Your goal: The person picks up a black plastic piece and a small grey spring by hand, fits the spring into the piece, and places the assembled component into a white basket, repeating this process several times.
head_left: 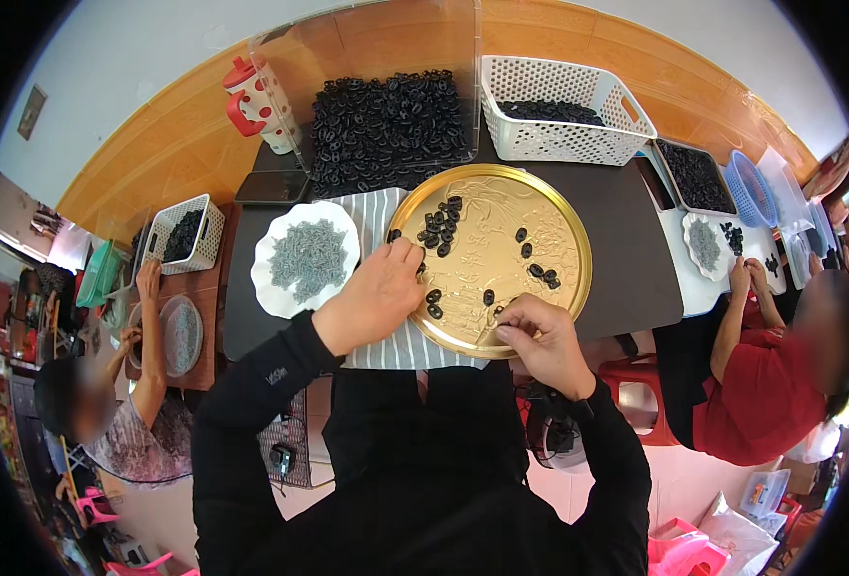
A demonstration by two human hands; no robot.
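A round gold tray with a raised pattern lies before me, and small black oval pieces with holes are scattered on it in loose groups. My left hand is at the tray's left rim, its fingers curled together; what they hold is hidden. Over the lower right part of the tray, my right hand pinches with thumb and forefinger; a small dark bit shows by the fingertips, too small to name. Beside my left hand, a white scalloped plate bears a heap of small grey-green pieces.
Behind the tray stand a clear bin of black pieces and a white perforated basket. A red-dotted tumbler and a dark phone are at the left. A striped cloth lies under the tray. People sit working at both sides.
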